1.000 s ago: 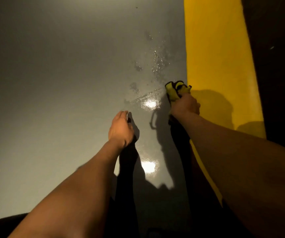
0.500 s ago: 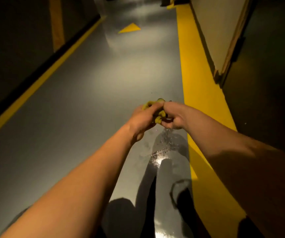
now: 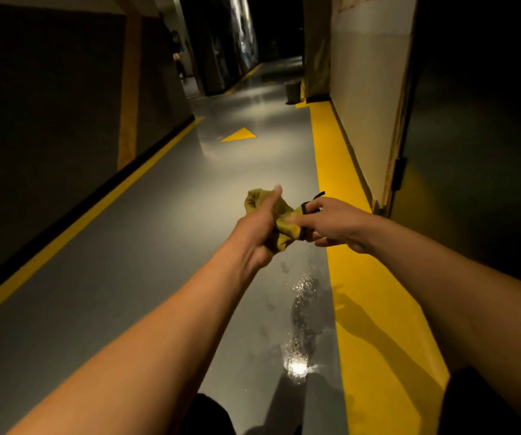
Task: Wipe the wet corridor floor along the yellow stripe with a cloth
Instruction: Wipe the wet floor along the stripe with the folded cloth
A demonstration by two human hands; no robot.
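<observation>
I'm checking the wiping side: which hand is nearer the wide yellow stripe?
Right. The right hand hovers by the wide yellow stripe's inner edge; the left hand, gripping the cloth, is over the grey floor.

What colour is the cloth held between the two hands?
Yellow, with a black edge trim, seen in the head view: the cloth is held by the left hand and right hand.

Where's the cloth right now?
Head view, centre: the cloth is off the floor, held between the left hand and right hand, above the wet patch beside the yellow stripe.
</observation>
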